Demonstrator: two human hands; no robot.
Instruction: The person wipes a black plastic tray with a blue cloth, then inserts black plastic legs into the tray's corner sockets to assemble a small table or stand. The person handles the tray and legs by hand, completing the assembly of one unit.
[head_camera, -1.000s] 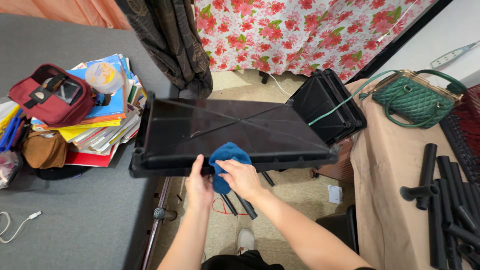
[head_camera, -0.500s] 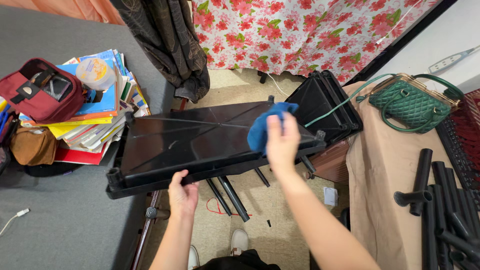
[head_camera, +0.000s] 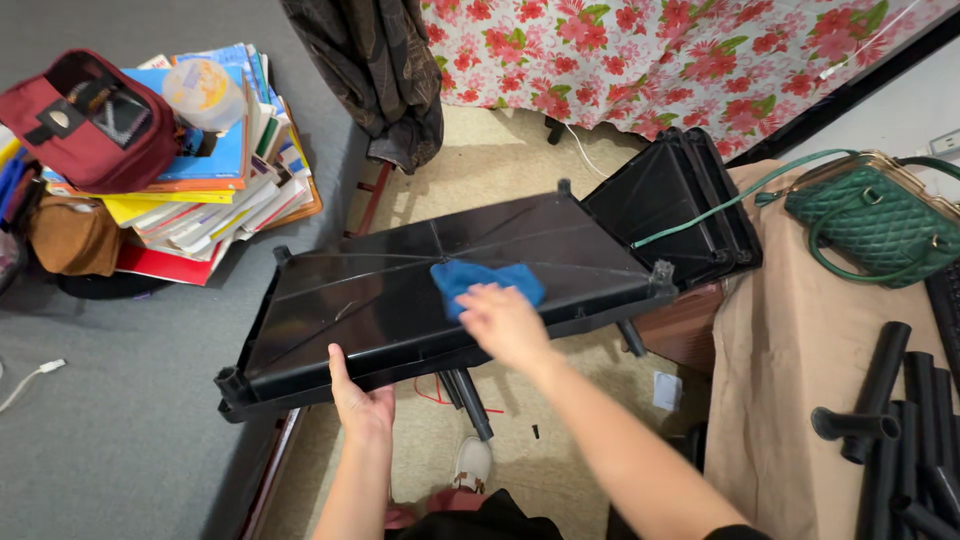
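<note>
**Black tray panel, blue cloth, two hands: positions as found**

Where the large black rectangular plastic tray panel (head_camera: 400, 300) is held tilted above the beige floor (head_camera: 500, 170), its long axis runs from the near left corner up to the far right corner, and its ribbed face is turned upward.

Item 1. Small blue cloth (head_camera: 480, 280): lies on the upper face of the panel, right of centre, partly covered by the right hand.

Item 2. Right hand (head_camera: 505, 322): flat, palm down, fingers spread on the cloth and pressing it to the panel. It comes in from the near right, so the cloth lies directly beneath and just beyond its fingers. This hand is the nearer to the cloth.

Item 3. Left hand (head_camera: 360, 405): closed on the near long edge of the panel, thumb on top, well apart from the cloth.

Item 4. Second black plastic tray panel (head_camera: 680, 205): stands tilted just beyond the far right corner of the first.

Item 5. Quilted green handbag (head_camera: 870, 225): rests on a tan cloth-covered surface (head_camera: 790, 380) at right, its strap reaching toward the second panel.

Item 6. Black plastic tubes (head_camera: 900, 430): heaped at the right edge.

Item 7. Stack of coloured books (head_camera: 215, 195): left, on a grey surface (head_camera: 110, 400), bearing a dark red pouch (head_camera: 90, 115).

Item 8. Floral red-and-white curtain (head_camera: 680, 50): hangs across the far side.
</note>
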